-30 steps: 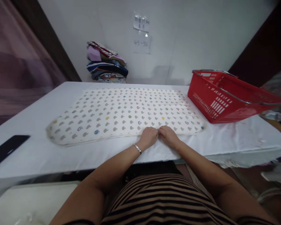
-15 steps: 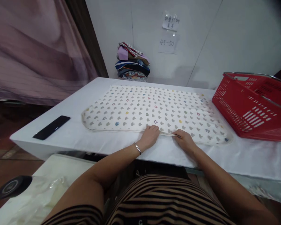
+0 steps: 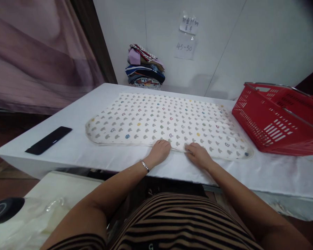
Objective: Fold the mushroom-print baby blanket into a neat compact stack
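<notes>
A white cloth [image 3: 146, 118] printed with small grey and coloured mushroom shapes lies spread on the table, its near corners rounded. My left hand [image 3: 160, 151] is closed on its near edge, left of the middle, and wears a silver bracelet on the wrist. A short way to the right, my right hand [image 3: 198, 155] pinches the same edge between thumb and fingers. Something small and dark shows by the right fingertips, too little of it to name. Between the hands the hem runs nearly straight.
A red plastic basket [image 3: 273, 121] with metal handles stands at the table's right. On the white tabletop [image 3: 75, 152] a black phone [image 3: 49, 140] lies at the left. Folded fabrics [image 3: 146, 69] are stacked by the back wall, under paper notes [image 3: 185, 47]. A pink curtain [image 3: 41, 55] hangs at left.
The view has shifted slightly. My right fingers have settled lower against the hem, and the small dark thing at their tips shows less. Both hands still hold the cloth's edge.
</notes>
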A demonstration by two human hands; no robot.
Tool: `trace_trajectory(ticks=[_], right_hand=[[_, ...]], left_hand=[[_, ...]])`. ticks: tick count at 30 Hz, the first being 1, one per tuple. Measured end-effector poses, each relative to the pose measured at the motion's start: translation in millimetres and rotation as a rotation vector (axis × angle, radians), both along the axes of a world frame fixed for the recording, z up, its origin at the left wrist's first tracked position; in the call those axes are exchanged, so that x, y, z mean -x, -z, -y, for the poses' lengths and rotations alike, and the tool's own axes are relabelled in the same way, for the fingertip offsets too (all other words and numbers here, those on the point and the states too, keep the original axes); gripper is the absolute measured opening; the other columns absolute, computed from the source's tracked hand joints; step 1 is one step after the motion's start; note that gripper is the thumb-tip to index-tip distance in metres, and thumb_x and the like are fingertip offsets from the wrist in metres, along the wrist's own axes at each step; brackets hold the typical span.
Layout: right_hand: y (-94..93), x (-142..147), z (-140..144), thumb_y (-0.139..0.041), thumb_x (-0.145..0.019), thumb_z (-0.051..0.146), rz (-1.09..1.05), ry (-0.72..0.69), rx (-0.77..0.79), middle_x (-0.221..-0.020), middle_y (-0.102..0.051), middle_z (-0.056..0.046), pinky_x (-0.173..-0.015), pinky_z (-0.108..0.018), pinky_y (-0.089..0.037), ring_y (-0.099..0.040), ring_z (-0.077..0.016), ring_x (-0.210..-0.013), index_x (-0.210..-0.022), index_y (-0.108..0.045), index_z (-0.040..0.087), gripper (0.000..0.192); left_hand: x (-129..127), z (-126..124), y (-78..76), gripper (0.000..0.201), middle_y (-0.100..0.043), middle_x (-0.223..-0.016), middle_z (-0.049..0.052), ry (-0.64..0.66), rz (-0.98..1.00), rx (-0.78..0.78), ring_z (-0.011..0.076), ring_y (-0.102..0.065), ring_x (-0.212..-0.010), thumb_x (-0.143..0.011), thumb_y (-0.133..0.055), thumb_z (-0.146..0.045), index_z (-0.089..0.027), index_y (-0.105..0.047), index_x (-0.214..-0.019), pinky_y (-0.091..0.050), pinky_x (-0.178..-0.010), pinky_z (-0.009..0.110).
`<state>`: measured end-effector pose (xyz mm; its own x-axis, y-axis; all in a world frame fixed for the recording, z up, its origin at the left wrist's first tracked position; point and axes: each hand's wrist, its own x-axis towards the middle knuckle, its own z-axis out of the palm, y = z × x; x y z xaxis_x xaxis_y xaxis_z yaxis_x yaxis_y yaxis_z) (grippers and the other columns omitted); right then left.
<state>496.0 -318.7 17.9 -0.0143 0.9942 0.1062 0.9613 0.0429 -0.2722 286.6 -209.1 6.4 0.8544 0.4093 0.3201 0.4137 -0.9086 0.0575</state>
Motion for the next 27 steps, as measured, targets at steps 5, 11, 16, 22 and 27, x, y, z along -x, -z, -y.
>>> trace_trajectory(ticks=[5,11,16,22,27], right_hand=[[-0.6,28,-25,-0.049,-0.088,0.025,0.073,-0.101,0.003,-0.097,-0.06,-0.006,-0.08,-0.028,-0.04,-0.052,-0.0179,-0.091,-0.106,-0.063,0.021,0.023],[13.2,40,-36,-0.044,-0.09,0.023,-0.038,-0.122,-0.06,-0.094,-0.061,-0.006,-0.08,-0.027,-0.041,-0.053,-0.0173,-0.091,-0.103,-0.065,0.02,0.024],[21.7,34,-35,-0.041,-0.091,0.028,-0.111,-0.116,-0.096,-0.092,-0.062,-0.005,-0.077,-0.028,-0.043,-0.055,-0.018,-0.09,-0.101,-0.065,0.023,0.026],[18.1,34,-36,-0.04,-0.09,0.031,-0.152,-0.111,-0.063,-0.091,-0.063,-0.004,-0.076,-0.028,-0.044,-0.056,-0.0182,-0.09,-0.097,-0.065,0.024,0.027],[19.9,35,-33,-0.039,-0.09,0.03,-0.09,-0.102,-0.067,-0.098,-0.063,-0.004,-0.075,-0.029,-0.044,-0.056,-0.0191,-0.094,-0.104,-0.063,0.024,0.028]], left_hand=[[0,-1,-0.7,0.012,-0.061,-0.088,0.005,-0.027,0.012,0.036,0.0185,-0.053,-0.086,-0.088,-0.045,-0.016,-0.016,-0.056,-0.083,-0.041,-0.079,0.033],[3,0,-2.0,0.012,-0.061,-0.087,0.005,-0.074,-0.064,0.062,0.0185,-0.053,-0.086,-0.089,-0.043,-0.014,-0.016,-0.055,-0.09,-0.04,-0.077,0.033],[11,-3,1.5,0.017,-0.06,-0.093,0.006,-0.111,-0.059,0.011,0.0197,-0.052,-0.091,-0.088,-0.041,-0.011,-0.016,-0.055,-0.095,-0.039,-0.078,0.034],[23,-13,3.7,0.018,-0.059,-0.095,0.007,-0.199,-0.082,-0.006,0.0203,-0.05,-0.092,-0.085,-0.043,-0.007,-0.016,-0.056,-0.094,-0.038,-0.078,0.034],[42,-21,3.0,0.019,-0.057,-0.094,0.006,-0.214,-0.069,-0.014,0.0205,-0.048,-0.092,-0.086,-0.042,-0.008,-0.017,-0.056,-0.095,-0.039,-0.073,0.034]])
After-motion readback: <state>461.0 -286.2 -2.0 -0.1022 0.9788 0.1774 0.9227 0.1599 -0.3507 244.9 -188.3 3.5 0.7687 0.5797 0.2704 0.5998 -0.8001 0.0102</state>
